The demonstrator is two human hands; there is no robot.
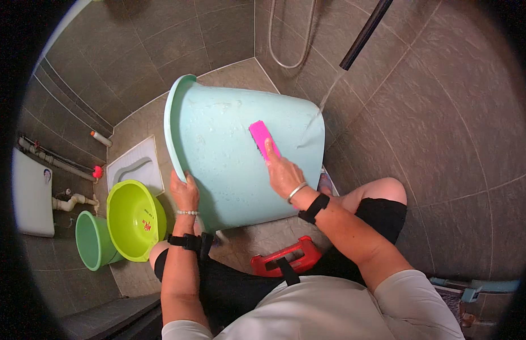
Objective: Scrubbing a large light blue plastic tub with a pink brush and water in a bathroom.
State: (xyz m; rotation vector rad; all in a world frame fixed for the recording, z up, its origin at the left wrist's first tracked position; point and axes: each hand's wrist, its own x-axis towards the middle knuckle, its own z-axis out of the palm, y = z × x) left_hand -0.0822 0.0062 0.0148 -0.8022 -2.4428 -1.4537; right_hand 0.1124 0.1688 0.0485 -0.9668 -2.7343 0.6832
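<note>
A big pale blue plastic tub (240,187) lies on its side in front of me, its open rim toward the left. Drops and streaks of water cover its wall. My left hand (185,192) grips the rim at its near lower part. In my right hand (285,177) is a pink scrubbing brush (263,137), its dark bristles against the middle of the tub's side. From a black spout (359,37) at the upper right, a stream of water (329,96) falls onto the tub's base end.
To the left stand a lime green basin (137,222) and a green bucket (88,241), near a white squat toilet (141,161). A white cistern (33,195) and pipes line the left wall. A red plastic stool (297,249) is beside my legs. A shower hose (290,63) hangs at the back.
</note>
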